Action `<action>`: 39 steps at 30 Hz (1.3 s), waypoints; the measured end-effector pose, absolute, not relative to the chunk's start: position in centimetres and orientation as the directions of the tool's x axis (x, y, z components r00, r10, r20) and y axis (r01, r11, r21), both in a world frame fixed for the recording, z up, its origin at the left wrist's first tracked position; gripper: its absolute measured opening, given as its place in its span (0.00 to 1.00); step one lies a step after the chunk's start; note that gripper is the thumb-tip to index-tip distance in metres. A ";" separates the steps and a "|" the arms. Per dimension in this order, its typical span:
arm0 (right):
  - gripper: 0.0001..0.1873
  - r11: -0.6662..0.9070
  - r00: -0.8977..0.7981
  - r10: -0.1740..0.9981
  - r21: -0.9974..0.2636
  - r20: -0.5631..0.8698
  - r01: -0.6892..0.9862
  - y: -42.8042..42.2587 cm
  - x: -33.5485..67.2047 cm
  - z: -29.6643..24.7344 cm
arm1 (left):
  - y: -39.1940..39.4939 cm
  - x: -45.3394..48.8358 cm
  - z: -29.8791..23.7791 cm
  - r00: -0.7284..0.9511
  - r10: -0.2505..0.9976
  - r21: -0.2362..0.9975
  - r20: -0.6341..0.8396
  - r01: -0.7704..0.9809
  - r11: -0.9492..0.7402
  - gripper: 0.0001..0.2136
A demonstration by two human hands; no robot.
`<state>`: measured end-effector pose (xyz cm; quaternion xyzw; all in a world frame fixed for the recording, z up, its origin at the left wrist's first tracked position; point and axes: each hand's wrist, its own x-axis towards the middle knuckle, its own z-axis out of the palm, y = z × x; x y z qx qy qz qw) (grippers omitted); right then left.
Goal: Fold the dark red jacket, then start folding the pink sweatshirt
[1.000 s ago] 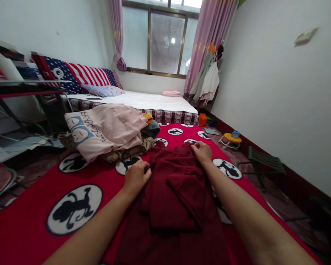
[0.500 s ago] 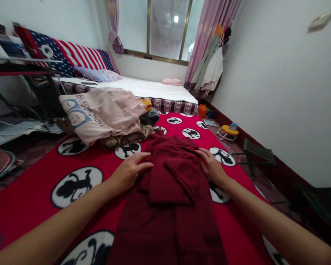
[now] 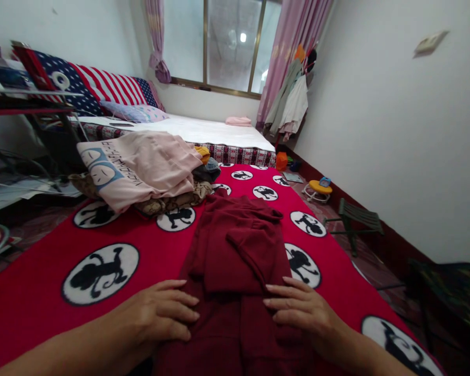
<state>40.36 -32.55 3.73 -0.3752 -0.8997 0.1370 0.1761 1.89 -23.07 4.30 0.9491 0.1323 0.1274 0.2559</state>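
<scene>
A dark red garment lies on the red blanket with monkey prints, its far part folded over on itself in layers. What kind of garment it is I cannot tell for sure. My left hand rests on its left edge, fingers stretched out. Against the right edge lies my right hand, palm down with the fingers extended and slightly apart. Neither hand grips the cloth. The garment's near end runs out of view at the bottom.
A heap of clothes, with a pale pink top uppermost, sits at the far left of the blanket. Beyond it stands a bed under the window. On the right floor are a yellow stool and a dark green folding stool.
Both hands have come back towards me from the folded far part of the garment to its nearer part. The garment looks much the same; the view has shifted slightly.
</scene>
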 end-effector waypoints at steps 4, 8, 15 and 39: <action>0.10 0.467 -0.302 0.884 -0.623 0.358 0.628 -27.7 40.5 7.4 | -17.9 4.1 8.9 0.800 0.566 0.678 0.199 0.305 -0.669 0.14; 0.20 0.200 0.236 0.842 -0.687 0.484 0.698 -18.6 40.9 10.8 | -9.8 10.3 15.3 0.281 0.864 0.586 0.418 0.643 -0.493 0.18; 0.26 0.030 0.131 0.899 -0.357 0.419 0.934 -14.1 37.6 4.3 | -9.0 18.7 7.2 0.623 0.709 0.229 0.330 0.675 -0.701 0.29; 0.10 0.323 -0.078 0.776 -0.288 0.626 0.901 -16.6 39.5 4.6 | -9.8 12.7 4.6 0.649 0.566 0.092 0.508 0.612 -0.785 0.19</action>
